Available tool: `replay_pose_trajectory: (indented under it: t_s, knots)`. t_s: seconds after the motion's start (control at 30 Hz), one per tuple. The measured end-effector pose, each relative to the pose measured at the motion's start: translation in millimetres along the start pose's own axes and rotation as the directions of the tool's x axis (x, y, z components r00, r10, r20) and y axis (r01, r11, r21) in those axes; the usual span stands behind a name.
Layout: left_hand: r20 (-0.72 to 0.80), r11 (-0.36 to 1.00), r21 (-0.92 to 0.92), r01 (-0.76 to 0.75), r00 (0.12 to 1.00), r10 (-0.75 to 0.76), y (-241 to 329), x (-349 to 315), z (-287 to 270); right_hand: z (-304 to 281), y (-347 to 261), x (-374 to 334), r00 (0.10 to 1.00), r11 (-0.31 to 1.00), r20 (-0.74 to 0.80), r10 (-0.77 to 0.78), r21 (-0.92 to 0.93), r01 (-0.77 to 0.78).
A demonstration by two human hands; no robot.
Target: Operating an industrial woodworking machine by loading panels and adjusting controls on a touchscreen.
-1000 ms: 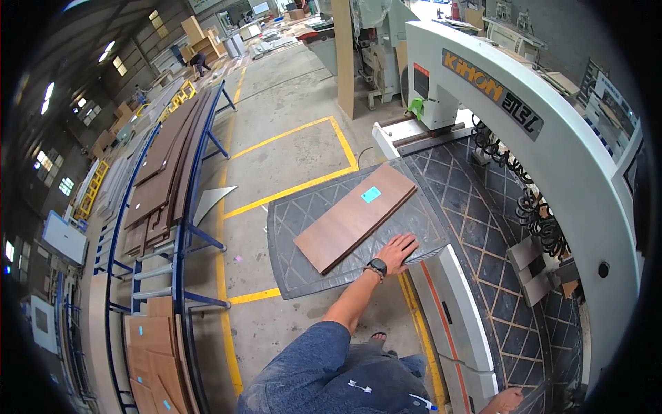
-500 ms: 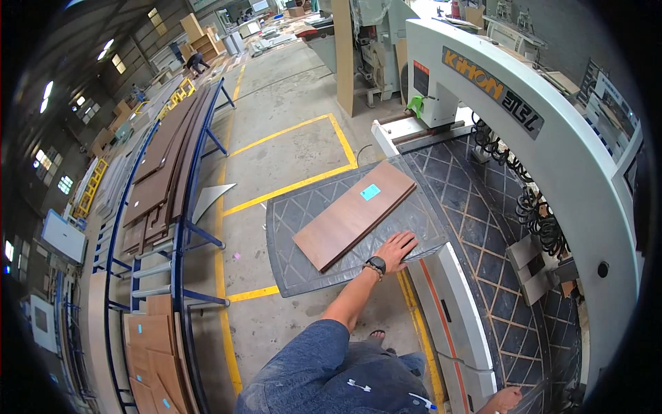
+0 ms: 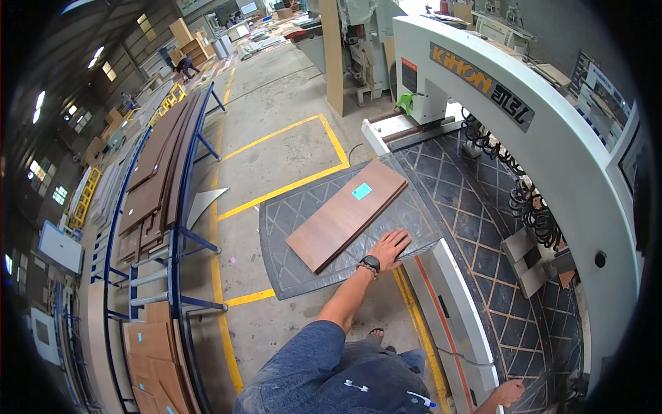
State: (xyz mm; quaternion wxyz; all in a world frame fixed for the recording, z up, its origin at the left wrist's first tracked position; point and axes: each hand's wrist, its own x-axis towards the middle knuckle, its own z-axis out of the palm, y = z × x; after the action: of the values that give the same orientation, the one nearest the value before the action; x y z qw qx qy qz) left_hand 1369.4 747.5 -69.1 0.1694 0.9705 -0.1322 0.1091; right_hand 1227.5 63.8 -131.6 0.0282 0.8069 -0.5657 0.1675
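Right hand (image 3: 509, 393) small and low by the dark rim of the view, forearm cut off; fingers curled, but I can't tell if they grip anything. Left palm hidden: left hand (image 3: 390, 250) lies face down on the dark bench (image 3: 288, 274), fingers spread, released. Brown board (image 3: 345, 222), blue-green sticker (image 3: 362, 191) on top, lies slantwise on the bench just beyond that hand, untouched; underside unseen.

White housing (image 3: 448, 303) stands between the person's body and the gridded machine bed (image 3: 476, 224). White arch (image 3: 552, 148) spans the bed, covering part of it; black coiled hoses (image 3: 529, 207) hang beneath. Left, a blue roller rack (image 3: 148, 299) carries brown panels (image 3: 160, 155).

Against half a second ago: board and left hand keep their places on the bench; the whole scene sits slightly further left in view.
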Motion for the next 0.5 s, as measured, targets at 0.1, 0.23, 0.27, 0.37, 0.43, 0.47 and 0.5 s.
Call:
replay_pose_trajectory:
  t_s: [0.1,0.23,0.27,0.37,0.43,0.47,0.5]
  knots:
    - [0.011,1.0,-0.014,-0.008,1.0,0.008,1,5,1,-1,6,2,0.999,1.0,-0.032,-0.028,-0.001,0.028]
    - [0.008,1.0,-0.017,-0.019,1.0,0.019,1,7,1,2,7,3,1.0,1.0,-0.017,-0.014,0.013,0.014]
    - [0.01,1.0,-0.016,-0.017,1.0,0.017,0,7,2,3,9,3,0.999,0.999,-0.024,-0.037,0.026,0.038]
    - [0.012,1.0,-0.013,-0.011,1.0,0.011,0,6,1,0,4,2,0.999,0.999,0.025,-0.019,0.032,0.019]
    - [0.01,1.0,-0.013,-0.007,1.0,0.007,0,5,1,-5,-2,-2,1.0,0.999,0.013,-0.016,0.032,0.015]
    - [0.009,1.0,-0.012,-0.005,1.0,0.005,0,5,1,-7,-3,-3,1.0,0.999,-0.001,-0.013,0.032,0.013]
    - [0.008,1.0,-0.009,-0.003,1.0,0.003,0,5,0,-2,-2,-1,1.0,0.999,-0.001,-0.012,0.032,0.012]
